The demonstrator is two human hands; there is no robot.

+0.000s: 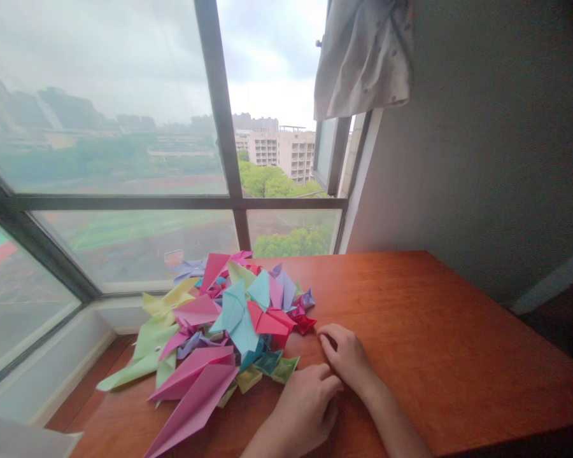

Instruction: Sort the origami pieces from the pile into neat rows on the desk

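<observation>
A heap of folded paper shapes point(229, 318) in pink, teal, red, green, yellow and purple lies on the wooden table point(434, 331). It includes a long pink paper plane point(195, 401) at the front. My right hand point(346, 356) rests on the table just right of the heap, with its fingers curled inward and nothing showing in them. My left hand point(300, 410) lies in front of it, close to a small green folded piece point(285, 367). Its fingers are tucked under the palm and hide whatever may be beneath; its thumb touches my right hand.
A large window point(124, 127) with a dark frame point(219, 114) runs behind the table, and a pale cloth point(363, 57) hangs at its upper right. A grey wall point(496, 140) stands to the right. The table's right edge point(520, 318) drops off beside dark furniture point(563, 318).
</observation>
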